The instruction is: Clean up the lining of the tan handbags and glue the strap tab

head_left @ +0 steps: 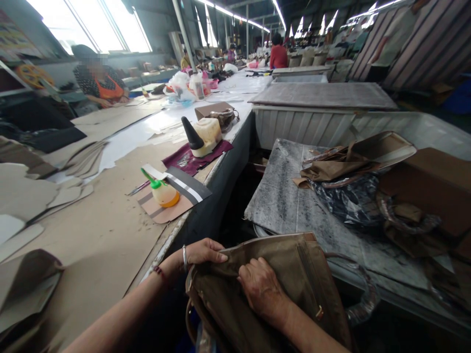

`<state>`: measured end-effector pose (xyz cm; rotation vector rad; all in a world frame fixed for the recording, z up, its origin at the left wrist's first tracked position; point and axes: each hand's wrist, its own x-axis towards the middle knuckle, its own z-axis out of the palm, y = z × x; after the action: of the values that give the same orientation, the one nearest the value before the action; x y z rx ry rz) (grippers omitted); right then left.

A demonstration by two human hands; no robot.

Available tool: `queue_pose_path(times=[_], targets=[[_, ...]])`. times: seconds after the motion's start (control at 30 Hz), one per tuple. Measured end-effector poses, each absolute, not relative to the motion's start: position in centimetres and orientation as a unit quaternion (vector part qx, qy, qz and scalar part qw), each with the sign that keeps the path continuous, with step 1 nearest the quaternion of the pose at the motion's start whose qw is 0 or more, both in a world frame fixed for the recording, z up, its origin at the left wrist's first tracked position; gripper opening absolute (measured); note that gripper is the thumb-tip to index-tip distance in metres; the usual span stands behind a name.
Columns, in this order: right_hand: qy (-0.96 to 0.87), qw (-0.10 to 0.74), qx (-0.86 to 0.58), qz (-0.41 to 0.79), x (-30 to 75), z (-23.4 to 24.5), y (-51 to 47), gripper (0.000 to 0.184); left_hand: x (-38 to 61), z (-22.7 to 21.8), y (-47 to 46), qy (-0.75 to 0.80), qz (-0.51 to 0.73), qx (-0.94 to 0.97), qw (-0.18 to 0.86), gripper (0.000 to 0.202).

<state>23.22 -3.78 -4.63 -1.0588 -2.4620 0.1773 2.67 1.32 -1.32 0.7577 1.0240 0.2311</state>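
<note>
A brown handbag [312, 289] is held low in front of me, its lining and a zipped pocket showing. My left hand [206, 252] pinches the bag's upper edge, thumb on the near side. Closed in a fist, my right hand [259, 287] grips the lining cloth a little to the right. One plastic-wrapped handle [368, 296] sticks out at the bag's right side. On the table to the left stands a small glue bottle [164, 195] with a green cap, on top of flat material pieces.
A worktable [99, 235] with cut sheets runs along the left. A stained plastic jug [208, 132] with a black cone stands on purple cloth [184, 159]. On the right, more brown bags [356, 157] lie on a grey board [279, 191] by a large bin [305, 127]. A co-worker [99, 81] sits across the table.
</note>
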Motion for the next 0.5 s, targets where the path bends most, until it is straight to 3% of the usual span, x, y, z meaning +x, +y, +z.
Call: queue_pose_path(times=[0.17,0.3,0.4,0.5], targets=[[-0.887,0.208,-0.398,0.108,23.6,-4.4,-4.3,0.006,3.0,-0.8,1.7,0.485,0.103,0.374,0.784,0.038],[-0.850,0.243,-0.427,0.190,24.7,-2.4,-3.8,0.017,3.3,0.3,1.8,0.486,0.105,0.382,0.779,0.038],[-0.835,0.309,-0.449,0.076,25.5,-0.1,-1.9,0.016,3.6,1.2,1.8,0.479,0.110,0.384,0.782,0.035],[-0.847,0.268,-0.459,0.018,25.9,2.0,0.5,0.021,3.8,1.8,1.9,0.468,0.111,0.383,0.789,0.033]])
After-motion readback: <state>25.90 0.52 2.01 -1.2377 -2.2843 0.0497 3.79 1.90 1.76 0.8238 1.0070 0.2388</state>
